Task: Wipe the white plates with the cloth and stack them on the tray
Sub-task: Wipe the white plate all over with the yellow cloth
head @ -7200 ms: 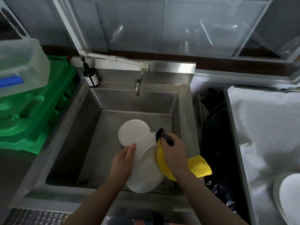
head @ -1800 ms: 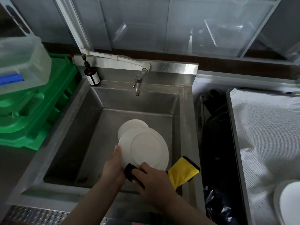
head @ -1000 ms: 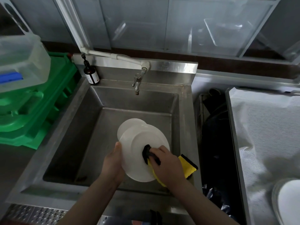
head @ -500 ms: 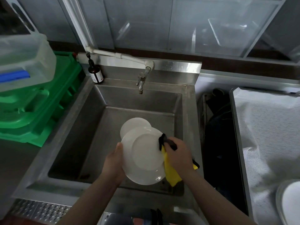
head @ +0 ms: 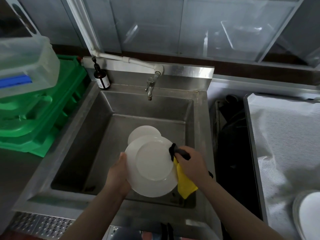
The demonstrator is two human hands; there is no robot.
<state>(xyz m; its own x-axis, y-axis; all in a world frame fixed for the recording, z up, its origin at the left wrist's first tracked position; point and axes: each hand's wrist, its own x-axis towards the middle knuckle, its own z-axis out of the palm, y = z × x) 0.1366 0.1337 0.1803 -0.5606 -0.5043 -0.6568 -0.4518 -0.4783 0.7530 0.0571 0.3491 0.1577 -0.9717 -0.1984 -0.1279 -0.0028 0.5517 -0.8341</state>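
A white plate [head: 152,168] is held tilted above the near half of a steel sink [head: 97,135], its face turned up toward the camera. Its left rim is gripped by the left hand [head: 117,172], the thumb lying along the edge and the fingers hidden behind the plate. Its upper right rim is touched by a yellow cloth with a black edge [head: 183,181], which is bunched in the closed fingers of the right hand [head: 192,163]; the loose yellow part hangs down beside the plate's right edge, just inside the sink's right wall. A second white plate [head: 142,134] is seen behind and below the held one, partly covered by it, lying in the basin. Open basin floor is left toward the tap [head: 149,87] and to the left of the plates; little room is left between the cloth and the right wall. A brown bottle [head: 101,78] stands at the sink's back left corner. Green crates [head: 43,110] are stacked to the left under a clear tub [head: 26,63]. To the right, past a dark gap, a tray lined with white sheeting [head: 284,139] is seen, and stacked white plates [head: 310,215] rest at its near corner.
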